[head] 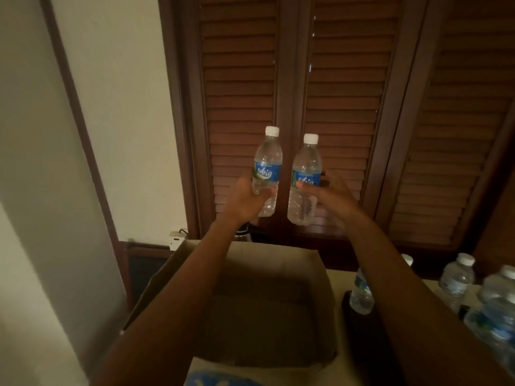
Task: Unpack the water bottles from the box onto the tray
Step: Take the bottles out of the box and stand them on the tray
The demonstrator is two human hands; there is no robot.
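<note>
Brown cardboard is nearest: the box (278, 302) sits open just below the person, its flaps spread, and as far as the dim light lets me see, its floor shows no bottles at all. A blue printed patch shows on the flap at the near edge. I take it these are the last ones out.

To the right of the box, on the pale table (341, 277), a dark tray (354, 316) lies close against the box's right wall, partly hidden by the right forearm. One bottle (361, 296) stands at the tray's near left corner, and more bottles (457, 280) crowd toward the table's right edge; whether those stand on the tray I cannot tell.

Both arms reach out over the box. The left hand (246, 199) wraps the lower body of the left bottle (268, 168), fingers curled round it below the blue label. The right hand (326, 193) grips the right bottle (305, 179) at the label, thumb across the front. Both bottles are upright, caps up, near each other but not touching, held high above the box's far edge. Lifting them clear like this would let them pass over the box wall before swinging right to the tray.

Behind them stand dark wooden louvred doors (334, 93), with a cream wall (111, 93) to the left.
</note>
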